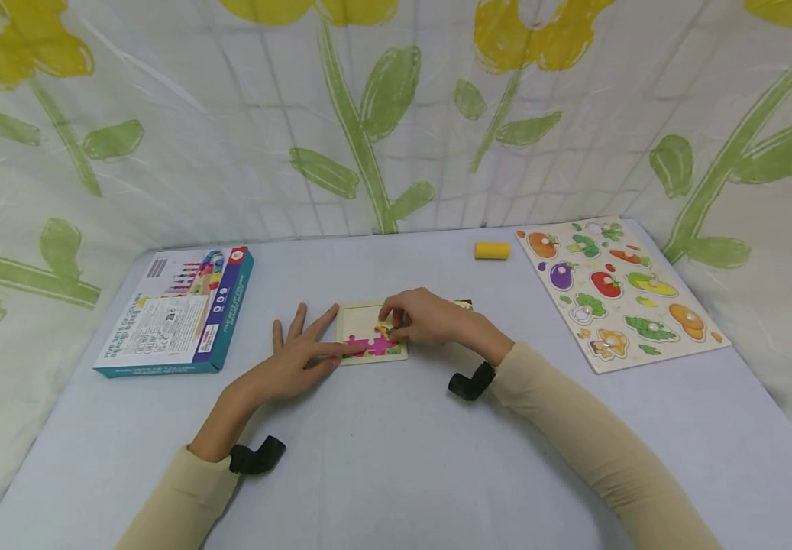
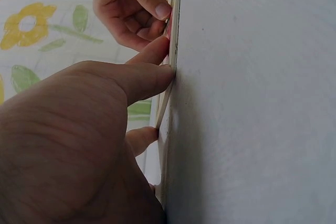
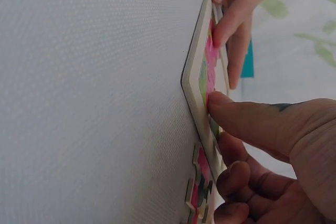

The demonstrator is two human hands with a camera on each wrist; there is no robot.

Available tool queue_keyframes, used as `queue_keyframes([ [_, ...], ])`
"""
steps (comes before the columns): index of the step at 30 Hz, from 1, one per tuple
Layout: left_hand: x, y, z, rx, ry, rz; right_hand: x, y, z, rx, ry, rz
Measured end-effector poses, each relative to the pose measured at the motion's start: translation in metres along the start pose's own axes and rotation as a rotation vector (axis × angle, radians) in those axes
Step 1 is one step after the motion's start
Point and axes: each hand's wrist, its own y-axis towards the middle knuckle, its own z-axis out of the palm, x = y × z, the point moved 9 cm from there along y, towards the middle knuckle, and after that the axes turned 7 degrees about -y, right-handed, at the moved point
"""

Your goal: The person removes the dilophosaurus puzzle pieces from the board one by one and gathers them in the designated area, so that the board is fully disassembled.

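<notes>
A shallow jigsaw tray with a pale wooden frame [image 1: 372,362] lies flat on the table, with pink pieces [image 1: 370,347] along its near side. My left hand [image 1: 292,365] has its fingers spread; one finger rests on the pink pieces, and the thumb touches the tray's near left corner. Over the tray's right part, my right hand [image 1: 428,317] pinches a small yellowish puzzle piece [image 1: 385,330] between thumb and fingers. In the right wrist view the right thumb [image 3: 231,114] is down at the pink pieces [image 3: 211,64]. The fingers partly hide the held piece.
Loose puzzle pieces [image 3: 199,184] lie right of the tray, mostly behind the right hand in the head view. At the left is a boxed toy [image 1: 162,313]. A yellow cylinder [image 1: 492,250] and a vegetable peg board [image 1: 625,290] are at the back right.
</notes>
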Motion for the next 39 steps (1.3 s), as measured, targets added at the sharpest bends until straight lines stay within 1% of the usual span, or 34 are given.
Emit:
queue_keyframes([
  [6,0.000,0.000,0.000,0.002,-0.012,-0.002,0.000,0.000,-0.001,-0.010,0.015,0.004],
  [10,0.000,0.000,0.000,0.003,-0.015,-0.003,0.000,-0.001,-0.001,-0.022,-0.001,0.003],
  [18,0.002,0.001,0.001,0.003,-0.008,-0.002,0.001,-0.004,-0.006,-0.077,-0.029,-0.013],
  [24,0.002,0.000,0.000,0.001,-0.019,0.002,0.000,-0.006,-0.009,-0.072,0.040,-0.021],
  [28,0.002,0.000,0.001,0.005,-0.012,-0.007,-0.001,-0.007,-0.011,-0.064,0.090,-0.020],
  [33,0.002,0.000,0.001,0.007,-0.008,-0.012,-0.003,-0.008,-0.011,-0.073,0.109,-0.012],
  [39,0.003,0.000,0.001,0.002,-0.009,-0.014,-0.004,-0.010,-0.013,-0.109,0.108,-0.015],
])
